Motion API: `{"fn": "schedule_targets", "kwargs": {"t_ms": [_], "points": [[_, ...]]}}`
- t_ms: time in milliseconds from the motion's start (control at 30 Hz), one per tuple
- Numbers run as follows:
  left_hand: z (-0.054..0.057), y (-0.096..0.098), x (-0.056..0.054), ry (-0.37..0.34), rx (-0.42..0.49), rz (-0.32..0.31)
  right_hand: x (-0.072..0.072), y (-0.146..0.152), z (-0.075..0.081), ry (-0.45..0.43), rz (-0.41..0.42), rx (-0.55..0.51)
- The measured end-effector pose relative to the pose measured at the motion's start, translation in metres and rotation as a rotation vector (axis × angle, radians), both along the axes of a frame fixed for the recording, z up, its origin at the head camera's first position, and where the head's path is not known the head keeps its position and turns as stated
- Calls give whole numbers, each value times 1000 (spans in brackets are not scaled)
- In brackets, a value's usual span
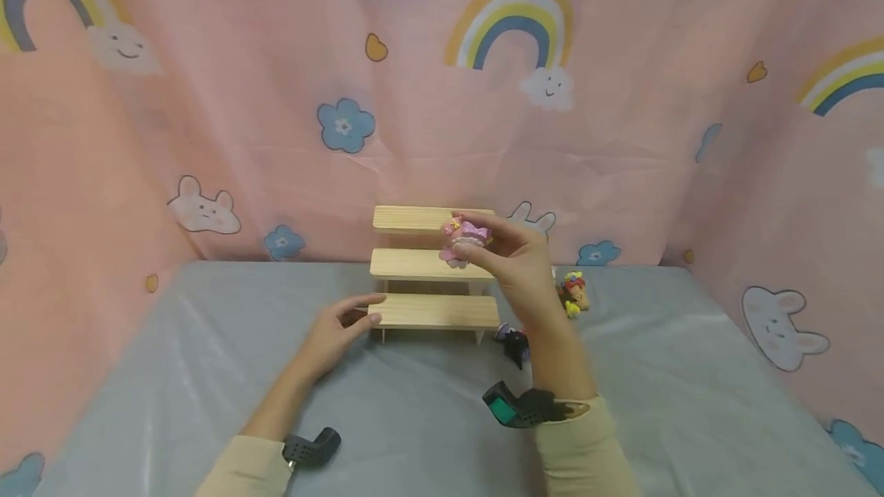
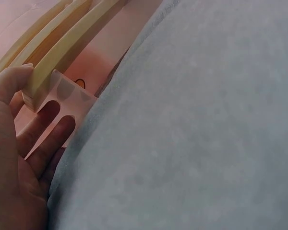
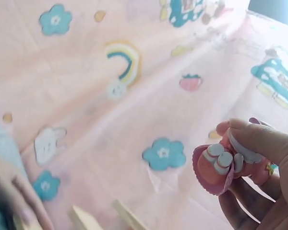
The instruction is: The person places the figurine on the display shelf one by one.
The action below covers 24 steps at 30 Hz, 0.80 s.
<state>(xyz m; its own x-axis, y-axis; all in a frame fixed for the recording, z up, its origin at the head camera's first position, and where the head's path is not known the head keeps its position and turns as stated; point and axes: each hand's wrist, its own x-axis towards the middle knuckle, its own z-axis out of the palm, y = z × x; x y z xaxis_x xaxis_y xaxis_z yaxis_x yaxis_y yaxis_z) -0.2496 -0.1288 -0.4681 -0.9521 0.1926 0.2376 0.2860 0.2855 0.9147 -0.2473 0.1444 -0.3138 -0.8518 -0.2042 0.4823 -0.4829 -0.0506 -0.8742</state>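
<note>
A three-step wooden display stand (image 1: 435, 311) with pale boards and clear supports stands near the back of the table. My left hand (image 1: 334, 337) grips the left end of its lowest board, thumb on the edge; in the left wrist view the other fingers (image 2: 53, 139) extend beside the clear support. My right hand (image 1: 528, 271) pinches a small pink figurine (image 1: 466, 235) in front of the upper boards. The right wrist view shows the figurine (image 3: 213, 167) tilted, with a scalloped pink base and white feet; the fingers cover part of it.
A dark figurine (image 1: 514, 347) lies by the stand's right front corner. Red, yellow and brown figurines (image 1: 575, 296) lie further right, partly behind my right arm. The grey-covered table (image 1: 414, 420) meets a pink printed curtain (image 1: 276, 136) at the back and sides.
</note>
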Motion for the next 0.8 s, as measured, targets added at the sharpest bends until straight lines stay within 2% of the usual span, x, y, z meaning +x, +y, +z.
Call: {"fn": "schedule_targets", "kwargs": {"t_ms": [100, 267, 433, 633, 800], "points": [[0, 5, -1, -4, 11, -14, 5, -11, -1, 15, 7, -19], [0, 7, 1, 14, 17, -27, 11, -21, -11, -33, -10, -50], [1, 5, 4, 14, 25, -28, 13, -24, -19, -36, -22, -11], [1, 4, 2, 11, 29, -14, 9, -20, -30, -76, -32, 3], [-1, 3, 2, 11, 30, -19, 1, -20, -44, -75, -48, 82]]}}
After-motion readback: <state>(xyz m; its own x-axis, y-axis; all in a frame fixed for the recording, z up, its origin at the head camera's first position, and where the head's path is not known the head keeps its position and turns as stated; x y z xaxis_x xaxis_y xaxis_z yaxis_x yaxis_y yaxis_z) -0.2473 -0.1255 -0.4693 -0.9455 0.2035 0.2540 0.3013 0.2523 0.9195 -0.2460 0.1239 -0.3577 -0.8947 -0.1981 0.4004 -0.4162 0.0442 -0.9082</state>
